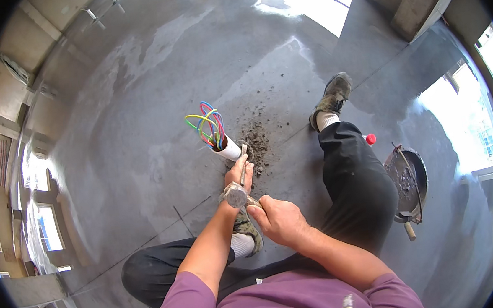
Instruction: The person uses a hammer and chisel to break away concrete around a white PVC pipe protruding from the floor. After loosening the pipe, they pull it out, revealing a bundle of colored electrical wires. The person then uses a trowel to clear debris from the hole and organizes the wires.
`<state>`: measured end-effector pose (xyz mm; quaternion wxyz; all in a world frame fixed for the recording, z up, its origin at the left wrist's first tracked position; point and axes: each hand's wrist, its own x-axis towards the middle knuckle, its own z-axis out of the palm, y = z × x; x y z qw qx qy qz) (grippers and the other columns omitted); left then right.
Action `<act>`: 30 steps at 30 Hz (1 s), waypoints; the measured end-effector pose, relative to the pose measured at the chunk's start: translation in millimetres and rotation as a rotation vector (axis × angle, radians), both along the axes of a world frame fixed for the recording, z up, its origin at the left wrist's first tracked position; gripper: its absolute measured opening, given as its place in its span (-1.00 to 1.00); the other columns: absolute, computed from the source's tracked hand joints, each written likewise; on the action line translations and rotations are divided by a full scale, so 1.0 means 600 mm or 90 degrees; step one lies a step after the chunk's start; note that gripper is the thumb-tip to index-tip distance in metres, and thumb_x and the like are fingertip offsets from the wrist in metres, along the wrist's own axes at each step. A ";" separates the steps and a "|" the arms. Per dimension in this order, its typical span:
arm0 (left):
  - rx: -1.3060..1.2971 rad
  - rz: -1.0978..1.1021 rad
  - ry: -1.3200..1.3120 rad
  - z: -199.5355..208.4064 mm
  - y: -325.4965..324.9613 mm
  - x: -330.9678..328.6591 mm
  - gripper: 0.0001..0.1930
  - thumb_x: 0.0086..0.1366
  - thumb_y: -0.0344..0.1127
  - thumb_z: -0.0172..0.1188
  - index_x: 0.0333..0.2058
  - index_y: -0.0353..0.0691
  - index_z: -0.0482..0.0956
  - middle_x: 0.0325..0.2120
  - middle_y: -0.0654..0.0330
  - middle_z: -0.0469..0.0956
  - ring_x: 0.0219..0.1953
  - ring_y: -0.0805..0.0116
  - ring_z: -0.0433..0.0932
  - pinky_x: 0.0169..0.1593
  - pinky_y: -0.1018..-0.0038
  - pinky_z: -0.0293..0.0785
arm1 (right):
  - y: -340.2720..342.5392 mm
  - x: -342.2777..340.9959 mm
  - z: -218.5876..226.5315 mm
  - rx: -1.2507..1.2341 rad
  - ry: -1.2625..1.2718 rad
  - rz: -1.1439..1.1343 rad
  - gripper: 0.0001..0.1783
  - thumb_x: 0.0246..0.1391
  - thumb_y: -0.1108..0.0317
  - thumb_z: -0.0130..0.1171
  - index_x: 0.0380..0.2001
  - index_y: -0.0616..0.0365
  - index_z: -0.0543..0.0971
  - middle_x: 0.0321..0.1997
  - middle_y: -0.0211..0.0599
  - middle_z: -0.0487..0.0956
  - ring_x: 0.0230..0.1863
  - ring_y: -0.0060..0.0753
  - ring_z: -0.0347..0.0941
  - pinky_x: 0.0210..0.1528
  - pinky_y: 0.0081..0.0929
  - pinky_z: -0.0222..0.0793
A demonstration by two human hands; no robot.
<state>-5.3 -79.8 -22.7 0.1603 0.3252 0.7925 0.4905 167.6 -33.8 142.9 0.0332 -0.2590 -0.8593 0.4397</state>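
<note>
My left hand [240, 174] is closed round a thin metal chisel [243, 167], held steeply beside the base of a white plastic pipe [229, 150]. The pipe rises at a tilt from the concrete floor, and looped red, blue, green and yellow wires [208, 124] stick out of its mouth. In my right hand [282, 219] is a hammer by its short wooden handle; the hammer's round steel head [237, 197] hangs over my left wrist, close to the chisel's upper end. Broken concrete crumbs [255, 143] lie right of the pipe. The chisel's far tip is hard to make out.
A dark bucket [420, 168] with grey muck inside stands right of my bent leg, a wooden handle [409, 231] poking out beside it. A red bottle cap [370, 138] shows behind my knee. My shoes [334, 98] rest on the smooth grey floor. A concrete pillar [416, 1] stands far right.
</note>
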 end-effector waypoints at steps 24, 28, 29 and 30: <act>-0.110 0.036 0.056 0.051 0.028 0.009 -0.67 0.39 -0.15 0.20 -0.01 -0.23 0.59 -0.39 -0.10 0.65 -0.31 0.00 0.67 -0.23 0.23 0.53 | -0.003 0.007 -0.004 -0.009 0.059 -0.008 -0.62 0.32 0.08 0.06 -0.37 0.21 0.43 -0.49 0.10 0.52 -0.39 0.27 0.51 -0.34 0.02 0.40; -0.134 0.054 0.101 0.034 0.051 0.002 -0.70 0.38 -0.15 0.20 -0.07 -0.23 0.61 -0.39 -0.15 0.64 -0.28 -0.13 0.65 -0.21 0.16 0.53 | 0.002 0.010 0.000 -0.016 0.206 -0.044 -0.69 0.26 0.18 0.14 -0.39 0.21 0.41 -0.51 0.08 0.49 -0.43 0.28 0.48 -0.40 -0.06 0.39; -0.126 0.060 0.148 0.035 0.055 0.005 -0.72 0.38 -0.15 0.19 -0.09 -0.20 0.61 -0.39 -0.15 0.64 -0.30 -0.15 0.64 -0.22 0.15 0.53 | 0.007 0.009 -0.012 -0.008 0.242 -0.055 -0.70 0.24 0.19 0.15 -0.39 0.21 0.41 -0.51 0.08 0.48 -0.43 0.28 0.48 -0.41 -0.07 0.38; -0.128 0.052 0.129 0.033 0.061 0.005 -0.73 0.38 -0.16 0.18 -0.10 -0.20 0.61 -0.39 -0.14 0.64 -0.31 -0.15 0.63 -0.23 0.15 0.52 | 0.012 0.009 -0.025 0.002 0.277 -0.070 -0.71 0.23 0.20 0.16 -0.39 0.21 0.41 -0.52 0.07 0.48 -0.43 0.28 0.47 -0.42 -0.09 0.38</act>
